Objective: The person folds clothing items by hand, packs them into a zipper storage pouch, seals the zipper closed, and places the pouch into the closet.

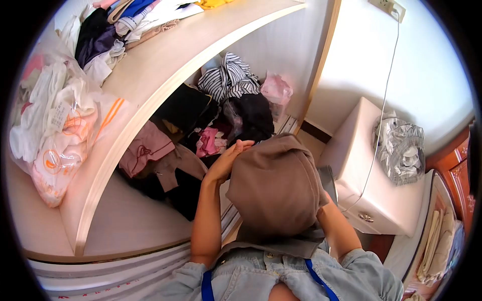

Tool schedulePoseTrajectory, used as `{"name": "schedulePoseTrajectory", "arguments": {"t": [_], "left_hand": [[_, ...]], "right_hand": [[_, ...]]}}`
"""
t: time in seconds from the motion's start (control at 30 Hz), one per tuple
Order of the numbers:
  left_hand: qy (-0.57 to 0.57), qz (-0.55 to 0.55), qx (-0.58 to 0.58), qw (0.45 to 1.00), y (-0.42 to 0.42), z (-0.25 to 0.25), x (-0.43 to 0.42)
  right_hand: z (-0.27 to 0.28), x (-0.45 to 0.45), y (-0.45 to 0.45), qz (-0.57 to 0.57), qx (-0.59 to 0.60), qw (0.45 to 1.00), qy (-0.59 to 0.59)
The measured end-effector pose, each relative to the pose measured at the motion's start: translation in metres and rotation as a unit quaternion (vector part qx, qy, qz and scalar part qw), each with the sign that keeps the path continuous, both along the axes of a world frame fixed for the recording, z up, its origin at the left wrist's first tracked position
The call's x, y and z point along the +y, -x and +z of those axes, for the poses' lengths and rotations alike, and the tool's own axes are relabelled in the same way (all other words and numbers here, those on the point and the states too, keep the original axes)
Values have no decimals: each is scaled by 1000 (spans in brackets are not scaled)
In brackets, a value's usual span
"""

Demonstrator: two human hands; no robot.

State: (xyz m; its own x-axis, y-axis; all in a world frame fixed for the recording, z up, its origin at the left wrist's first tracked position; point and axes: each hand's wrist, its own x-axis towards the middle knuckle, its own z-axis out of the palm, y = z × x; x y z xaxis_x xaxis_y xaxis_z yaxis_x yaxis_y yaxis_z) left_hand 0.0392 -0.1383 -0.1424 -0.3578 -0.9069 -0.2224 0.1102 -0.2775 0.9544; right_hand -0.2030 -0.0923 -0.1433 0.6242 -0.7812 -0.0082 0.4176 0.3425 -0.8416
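A brown cloth garment (276,183) is bunched up in front of my chest, its lower part spread over my lap. My left hand (228,161) holds its left side, with the fingers extended along the upper edge. On the other side, my right wrist (324,203) goes behind the cloth, and the fingers there are hidden. Beyond my left hand, on the lower shelf, lie a pink garment (146,150), a black garment (183,108), a striped black-and-white cloth (231,78) and a bright pink piece (207,142).
The upper shelf board (165,55) curves across on the left, bearing a clear bag of white clothes (60,120) and a heap of clothing. To the right stands a cream drawer cabinet (371,193) with a silvery bundle (400,148) on top. A white cable (384,100) hangs over it.
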Motion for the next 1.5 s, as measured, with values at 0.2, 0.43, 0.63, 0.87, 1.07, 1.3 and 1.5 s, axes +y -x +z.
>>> {"name": "schedulePoseTrajectory", "arguments": {"t": [0.2,0.43,0.63,0.87,1.07,1.3,1.5], "left_hand": [[366,-160,-24,917,-15,14,-33],[85,-74,212,971,31,3,20],[60,103,366,923,25,-60,47],[105,278,200,934,50,-73,67],[-28,366,161,916,7,-61,51],[-36,410,165,897,-8,-72,42],[-165,374,295,864,-23,-47,21]], "right_hand": [[-8,-4,-4,-32,12,999,-27],[-15,-49,-13,-32,47,997,-43],[-23,-91,-23,6,95,994,-45],[-38,-117,-58,75,145,985,-50],[-46,-142,-38,41,184,981,-49],[-62,-113,-52,24,157,987,-3],[-52,-116,-69,45,237,970,-40]]}}
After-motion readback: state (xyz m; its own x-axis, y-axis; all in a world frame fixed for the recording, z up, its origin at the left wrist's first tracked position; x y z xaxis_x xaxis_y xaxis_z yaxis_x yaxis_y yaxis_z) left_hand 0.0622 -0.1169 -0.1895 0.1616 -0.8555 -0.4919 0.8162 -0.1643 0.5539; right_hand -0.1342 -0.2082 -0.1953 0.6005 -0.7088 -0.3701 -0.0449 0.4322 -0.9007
